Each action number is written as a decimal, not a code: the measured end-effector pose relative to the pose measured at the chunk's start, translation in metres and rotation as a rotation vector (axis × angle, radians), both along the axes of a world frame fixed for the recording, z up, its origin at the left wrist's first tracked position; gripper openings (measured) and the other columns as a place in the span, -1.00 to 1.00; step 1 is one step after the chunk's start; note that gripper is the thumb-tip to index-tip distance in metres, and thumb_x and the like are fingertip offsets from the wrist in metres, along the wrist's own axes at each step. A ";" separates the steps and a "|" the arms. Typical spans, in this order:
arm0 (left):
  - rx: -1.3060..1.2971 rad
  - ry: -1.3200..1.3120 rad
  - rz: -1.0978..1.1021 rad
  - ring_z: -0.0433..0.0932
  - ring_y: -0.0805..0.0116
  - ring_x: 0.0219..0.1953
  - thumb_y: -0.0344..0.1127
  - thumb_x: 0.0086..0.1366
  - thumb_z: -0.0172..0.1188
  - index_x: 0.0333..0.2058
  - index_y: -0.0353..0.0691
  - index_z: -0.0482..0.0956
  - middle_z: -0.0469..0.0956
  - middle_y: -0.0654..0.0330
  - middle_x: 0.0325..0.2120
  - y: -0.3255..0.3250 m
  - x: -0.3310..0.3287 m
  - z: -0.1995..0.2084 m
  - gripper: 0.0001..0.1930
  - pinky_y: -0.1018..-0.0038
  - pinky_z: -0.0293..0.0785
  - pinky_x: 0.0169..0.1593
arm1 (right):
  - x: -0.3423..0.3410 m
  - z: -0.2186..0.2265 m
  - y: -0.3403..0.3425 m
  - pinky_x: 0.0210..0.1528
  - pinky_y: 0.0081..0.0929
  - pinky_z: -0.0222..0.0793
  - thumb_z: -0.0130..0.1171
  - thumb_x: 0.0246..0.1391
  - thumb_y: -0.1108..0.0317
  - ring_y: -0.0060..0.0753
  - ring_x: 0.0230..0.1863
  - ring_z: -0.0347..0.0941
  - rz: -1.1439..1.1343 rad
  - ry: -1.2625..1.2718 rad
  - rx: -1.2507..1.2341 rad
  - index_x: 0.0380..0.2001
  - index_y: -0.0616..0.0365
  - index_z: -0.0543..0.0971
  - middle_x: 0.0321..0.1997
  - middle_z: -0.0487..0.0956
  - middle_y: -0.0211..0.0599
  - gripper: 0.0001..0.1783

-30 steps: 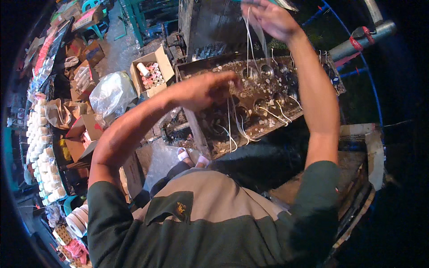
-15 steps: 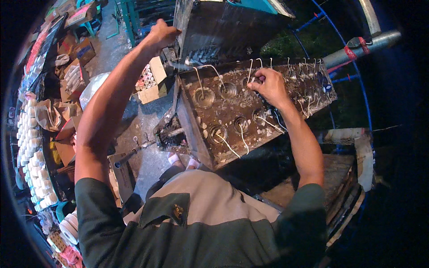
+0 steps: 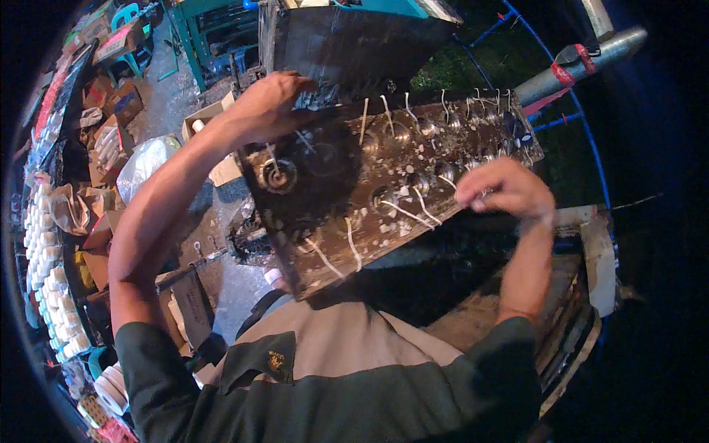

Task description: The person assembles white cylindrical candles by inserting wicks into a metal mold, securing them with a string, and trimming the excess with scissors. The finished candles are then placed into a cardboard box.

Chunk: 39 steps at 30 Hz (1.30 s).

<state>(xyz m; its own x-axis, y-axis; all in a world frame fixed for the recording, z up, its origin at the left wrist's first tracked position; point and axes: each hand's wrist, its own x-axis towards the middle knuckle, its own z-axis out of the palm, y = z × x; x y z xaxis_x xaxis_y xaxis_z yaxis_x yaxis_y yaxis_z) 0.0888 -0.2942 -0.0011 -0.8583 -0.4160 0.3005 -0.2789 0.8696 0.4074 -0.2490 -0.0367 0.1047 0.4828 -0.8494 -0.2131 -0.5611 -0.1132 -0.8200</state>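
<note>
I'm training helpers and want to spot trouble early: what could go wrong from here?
The right hand, beside the tray's near edge, could snag a white string there. Pale bits scattered between the round hollows might get knocked in. The tray is dark near the left hand, so a misplaced string might be missed.

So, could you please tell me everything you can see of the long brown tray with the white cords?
The tray is long, brown, grimy, pale-flecked and wood-like, lying slanted across the view. Round, shiny-rimmed wells form two rows along it; white cords rise from them or drape toward its edges. The left hand appears over its far-left edge, the right hand by its near edge; contact is unclear.
</note>
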 end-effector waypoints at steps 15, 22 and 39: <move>-0.052 -0.079 0.068 0.49 -0.16 0.17 -0.33 0.26 0.34 0.07 -0.27 0.58 0.53 -0.10 0.11 0.113 -0.086 0.018 -0.59 0.08 0.45 0.24 | -0.045 -0.138 -0.057 0.13 -0.02 0.22 0.30 0.17 0.02 -0.07 0.12 0.38 -0.129 0.616 -0.860 0.00 0.11 0.65 -0.02 0.56 -0.25 -0.54; -0.118 -0.091 0.106 0.49 -0.17 0.17 -0.32 0.30 0.30 0.08 -0.26 0.59 0.54 -0.09 0.11 0.106 -0.100 0.023 -0.62 0.08 0.45 0.24 | -0.067 -0.135 -0.083 0.03 -0.15 0.36 0.38 0.12 0.13 -0.12 -0.10 0.52 -0.088 0.383 -0.659 -0.26 0.11 0.70 -0.22 0.69 -0.31 -0.72; -0.184 0.007 -0.055 0.53 -0.12 0.10 -0.38 0.25 0.32 0.04 -0.28 0.61 0.59 -0.04 0.02 0.090 -0.084 0.038 -0.63 0.13 0.51 0.17 | -0.086 -0.119 -0.065 -0.17 -0.36 0.52 0.44 0.13 0.10 -0.38 -0.29 0.64 -0.484 0.387 -0.410 -0.21 0.26 0.71 -0.29 0.74 -0.18 -0.61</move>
<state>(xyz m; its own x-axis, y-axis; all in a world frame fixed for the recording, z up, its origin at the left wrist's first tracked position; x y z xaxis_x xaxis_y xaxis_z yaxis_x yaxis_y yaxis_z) 0.0047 -0.2040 0.0373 -0.8757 -0.3061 0.3733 -0.2264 0.9434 0.2423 -0.3349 -0.1017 -0.0147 -0.0108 -0.9961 0.0877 -0.8661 -0.0345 -0.4986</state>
